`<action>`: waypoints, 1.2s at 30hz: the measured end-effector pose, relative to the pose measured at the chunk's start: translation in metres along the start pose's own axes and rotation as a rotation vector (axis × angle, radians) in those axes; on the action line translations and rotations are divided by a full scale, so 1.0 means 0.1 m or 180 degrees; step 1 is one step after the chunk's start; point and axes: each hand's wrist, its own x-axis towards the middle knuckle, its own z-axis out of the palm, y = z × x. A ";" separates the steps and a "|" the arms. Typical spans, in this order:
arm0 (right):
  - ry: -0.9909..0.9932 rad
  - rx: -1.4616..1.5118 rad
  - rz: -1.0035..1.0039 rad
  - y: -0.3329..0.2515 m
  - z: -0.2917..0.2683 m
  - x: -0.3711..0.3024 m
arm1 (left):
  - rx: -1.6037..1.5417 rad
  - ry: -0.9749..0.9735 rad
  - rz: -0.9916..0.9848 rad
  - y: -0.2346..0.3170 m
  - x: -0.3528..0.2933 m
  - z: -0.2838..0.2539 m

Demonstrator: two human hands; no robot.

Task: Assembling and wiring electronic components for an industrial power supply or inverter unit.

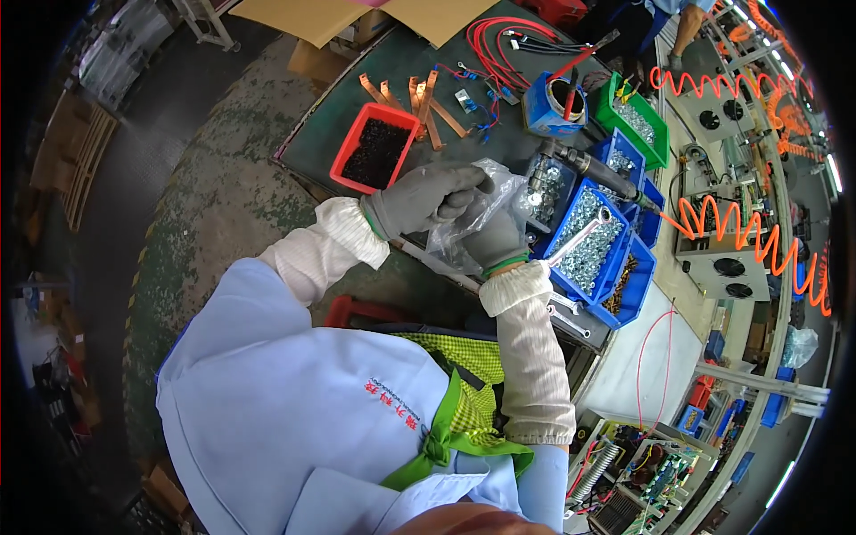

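Note:
A clear plastic bag (459,234) hangs between my two grey-gloved hands at the table's near edge. My left hand (423,203) is closed, its curled fingers gripping the bag's upper part. Close by on the right, my right hand (496,239) is against the bag; its fingers are hidden by the plastic. Beyond my left hand sits a red bin (335,159) of small black parts. To the right of my right hand, a combination wrench (578,242) lies across a blue bin (555,254) of silvery fasteners.
Copper bars (426,105), red cables (486,45) and a blue container (532,114) occupy the far table. An air ratchet (593,168) rests over the bins, its orange coiled hose (758,234) stretching right. A green bin (662,143) stands behind. Another person's arm (687,31) shows far right.

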 end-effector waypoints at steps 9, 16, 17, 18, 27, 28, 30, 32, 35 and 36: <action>0.0534 0.0207 0.0169 0.06 -0.13 -0.21 | -0.0013 0.0013 0.0060 -0.12 0.05 -0.04; 0.1119 0.4243 0.1586 -0.42 -0.91 -0.79 | 0.1057 0.0175 0.0918 -0.03 0.04 0.06; 0.1195 0.4643 0.1246 -0.35 -0.90 -0.98 | -0.0181 0.0118 0.0497 0.07 0.02 0.16; 0.1309 0.4304 0.1266 -0.45 -1.04 -1.12 | -0.0230 0.0473 0.0134 0.22 -0.05 0.35; 0.3940 0.5737 0.1265 -0.60 -0.33 -3.40 | -0.0667 -0.2279 -0.1508 -0.77 0.24 1.77; 0.4289 0.5468 0.1490 -0.72 -0.24 -3.71 | -0.0754 -0.2804 -0.1948 -1.07 0.26 1.91; 0.5331 0.4986 0.1632 -1.14 -0.11 -4.32 | -0.0526 -0.2764 -0.2769 -1.62 0.13 2.23; 0.6315 0.4015 0.1809 -1.72 -0.03 -4.84 | -0.0605 -0.2910 -0.3530 -2.13 0.08 2.40; 0.7600 0.2706 0.2511 -2.82 0.17 -5.31 | 0.0530 -0.2752 -0.3317 -2.55 -0.24 2.76; 0.7991 0.2242 0.1942 -3.13 0.38 -5.41 | 0.0381 -0.2862 -0.3686 -2.72 -0.20 2.80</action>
